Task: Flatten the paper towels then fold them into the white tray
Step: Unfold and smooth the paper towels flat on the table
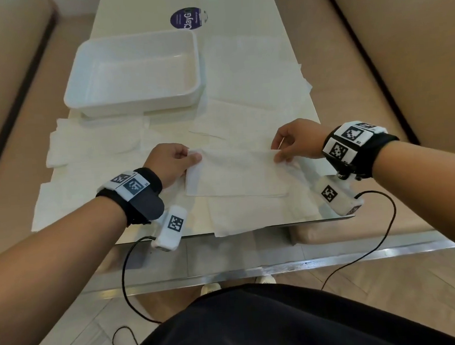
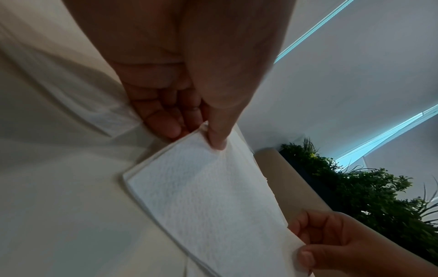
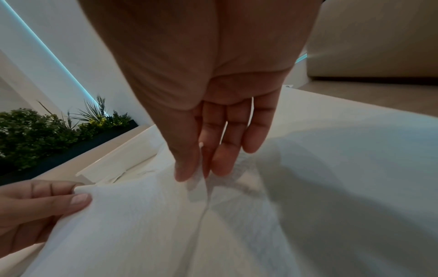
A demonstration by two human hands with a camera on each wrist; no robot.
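So the folded paper towel [image 1: 237,174] is stretched between both hands, near the front edge of the table [image 1: 144,8]. The left hand [image 1: 170,164] pinches its far-left corner between thumb and curled fingers, and the right hand [image 1: 296,139] pinches the far-right corner, thumb against the forefinger with the other fingers hanging loosely straight. The far edge looks lifted a bit while the near edge lies on the other paper towels [image 1: 246,97], which are spread flat across the table under and around it. The white tray [image 1: 134,71] sits farther back on the left, well apart from both hands, with its near edge resting on one of the loose sheets. Honestly it's white on white on white here, so I can't tell how many sheets are lying there or where one ends and the next starts. The left wrist view shows layered edges on the held towel [image 2: 201,196], but I can't count the folds. In the right wrist view the towel [image 3: 142,224] is mostly blur, and the tray is only a sliver of rim [image 3: 113,165].
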